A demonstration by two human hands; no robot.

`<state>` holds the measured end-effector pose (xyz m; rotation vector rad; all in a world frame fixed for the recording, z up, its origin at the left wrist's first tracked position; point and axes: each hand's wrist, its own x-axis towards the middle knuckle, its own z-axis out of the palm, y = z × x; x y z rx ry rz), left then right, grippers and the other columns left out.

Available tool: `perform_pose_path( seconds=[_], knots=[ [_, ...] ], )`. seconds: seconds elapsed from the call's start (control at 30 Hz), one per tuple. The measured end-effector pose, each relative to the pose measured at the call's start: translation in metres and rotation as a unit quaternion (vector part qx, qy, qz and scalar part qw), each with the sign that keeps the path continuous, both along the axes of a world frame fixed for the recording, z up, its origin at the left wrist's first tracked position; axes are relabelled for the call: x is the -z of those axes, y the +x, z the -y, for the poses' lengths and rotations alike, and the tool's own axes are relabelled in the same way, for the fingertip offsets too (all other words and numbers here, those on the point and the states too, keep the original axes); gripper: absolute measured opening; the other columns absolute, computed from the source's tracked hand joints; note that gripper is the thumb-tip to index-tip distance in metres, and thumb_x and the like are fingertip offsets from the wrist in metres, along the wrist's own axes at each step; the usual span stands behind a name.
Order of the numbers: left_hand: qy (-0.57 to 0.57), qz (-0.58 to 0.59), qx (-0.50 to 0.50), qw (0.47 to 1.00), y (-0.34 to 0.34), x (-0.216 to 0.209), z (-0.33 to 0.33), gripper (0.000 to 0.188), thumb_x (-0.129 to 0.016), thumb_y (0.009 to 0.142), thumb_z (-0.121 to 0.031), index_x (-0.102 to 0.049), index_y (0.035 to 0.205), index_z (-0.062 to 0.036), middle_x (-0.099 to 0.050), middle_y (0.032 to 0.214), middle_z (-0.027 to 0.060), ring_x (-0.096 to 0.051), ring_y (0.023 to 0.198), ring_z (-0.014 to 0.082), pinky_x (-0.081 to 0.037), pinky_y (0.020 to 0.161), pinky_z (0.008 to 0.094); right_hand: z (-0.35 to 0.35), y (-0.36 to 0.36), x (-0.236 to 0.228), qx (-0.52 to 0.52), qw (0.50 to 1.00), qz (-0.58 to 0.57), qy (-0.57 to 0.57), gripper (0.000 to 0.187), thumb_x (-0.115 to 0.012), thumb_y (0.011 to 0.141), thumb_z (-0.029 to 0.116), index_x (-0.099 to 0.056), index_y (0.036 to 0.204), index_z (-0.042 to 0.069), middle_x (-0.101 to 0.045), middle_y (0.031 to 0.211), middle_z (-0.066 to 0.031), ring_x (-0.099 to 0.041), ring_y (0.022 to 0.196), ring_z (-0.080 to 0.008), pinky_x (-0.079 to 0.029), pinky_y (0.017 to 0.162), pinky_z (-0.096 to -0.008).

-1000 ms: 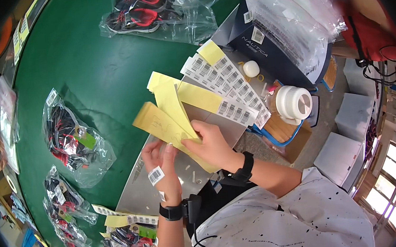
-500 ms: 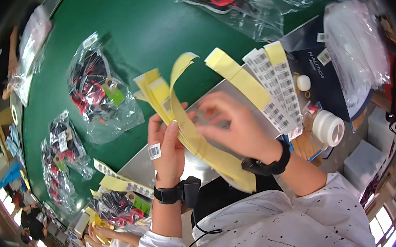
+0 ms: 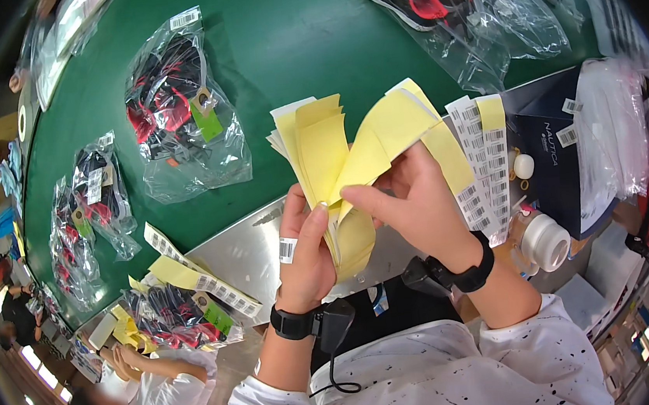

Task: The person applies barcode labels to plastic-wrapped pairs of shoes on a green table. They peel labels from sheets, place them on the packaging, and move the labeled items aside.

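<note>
My left hand (image 3: 310,255) is closed around the lower part of a bundle of yellow-backed label strips (image 3: 319,144), its thumb pressed on the front. A small barcode sticker (image 3: 288,250) clings near the base of that thumb. My right hand (image 3: 426,200) pinches strips of the same bundle, which fan out and bend over to the right. Their lower ends curl down between my hands. Just right of my right hand lie white barcode label strips (image 3: 469,165), one with a yellow patch at its top end. Both wrists wear black straps.
Clear bags of black-and-red shoes (image 3: 175,107) lie on the green table (image 3: 270,44), with more bagged shoes (image 3: 430,5) at the far right. A metal plate (image 3: 239,250) edges the table. A white-lidded jar (image 3: 545,242) stands at right. A co-worker (image 3: 162,382) sits at lower left.
The long strip that hung down toward my lap is now drawn up and folded over. My right hand has gone from hovering open beside the bundle to pinching its strips. The view has shifted.
</note>
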<state>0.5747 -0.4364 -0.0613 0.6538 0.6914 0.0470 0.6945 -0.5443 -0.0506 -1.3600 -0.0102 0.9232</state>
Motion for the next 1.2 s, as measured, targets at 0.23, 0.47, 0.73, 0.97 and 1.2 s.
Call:
perform_pose_path(
  seconds=[0.23, 0.47, 0.73, 0.97, 1.2],
  knots=[
    [0.013, -0.041, -0.049, 0.998, 0.008, 0.001, -0.003, 0.045, -0.034, 0.104, -0.024, -0.032, 0.145, -0.0050, -0.050, 0.138, 0.0175, -0.056, 0.123, 0.0281, -0.047, 0.103, 0.0431, -0.009, -0.014, -0.005, 0.143, 0.987, -0.035, 0.058, 0.043, -0.059, 0.087, -0.005, -0.041, 0.126, -0.003, -0.059, 0.121, -0.0169, -0.060, 0.111, -0.0218, -0.050, 0.095, -0.0341],
    [0.048, -0.014, -0.035, 0.998, 0.005, 0.004, 0.001, 0.040, -0.041, 0.105, -0.025, -0.036, 0.140, -0.0048, -0.055, 0.132, 0.0204, -0.059, 0.118, 0.0279, -0.050, 0.099, 0.0392, -0.009, -0.013, -0.015, 0.200, 0.975, -0.064, 0.072, 0.064, -0.055, 0.086, -0.006, -0.027, 0.143, 0.001, -0.053, 0.128, -0.0195, -0.064, 0.105, -0.0290, -0.052, 0.091, -0.0405],
    [0.145, -0.068, 0.005, 0.987, -0.004, 0.028, -0.009, 0.042, -0.051, 0.101, -0.015, -0.037, 0.139, -0.0022, -0.065, 0.119, 0.0187, -0.064, 0.108, 0.0192, -0.052, 0.090, 0.0305, 0.015, -0.001, 0.021, 0.011, 0.851, 0.439, -0.290, 0.085, -0.065, 0.076, -0.005, -0.025, 0.150, 0.005, -0.039, 0.145, -0.0180, -0.041, 0.134, -0.0356, -0.031, 0.111, -0.0521],
    [0.237, -0.086, -0.038, 0.967, 0.004, 0.020, -0.016, 0.048, -0.055, 0.097, -0.007, -0.035, 0.140, -0.0037, -0.066, 0.108, 0.0098, -0.064, 0.094, 0.0141, -0.053, 0.081, 0.0276, 0.010, 0.009, 0.010, -0.273, 0.833, 0.422, -0.233, 0.021, -0.054, 0.085, -0.002, -0.062, 0.104, -0.001, -0.061, 0.118, -0.0164, -0.056, 0.118, -0.0302, -0.042, 0.101, -0.0449],
    [0.198, -0.045, -0.013, 0.979, 0.010, 0.013, -0.034, 0.037, -0.056, 0.096, -0.003, -0.050, 0.132, 0.0001, -0.064, 0.114, 0.0114, -0.062, 0.102, 0.0141, -0.050, 0.088, 0.0275, -0.026, -0.013, 0.021, -0.058, 0.988, 0.142, -0.025, 0.013, -0.061, 0.088, -0.003, -0.054, 0.098, -0.001, -0.058, 0.089, -0.0069, -0.058, 0.082, -0.0128, -0.050, 0.077, -0.0285]
  ],
)
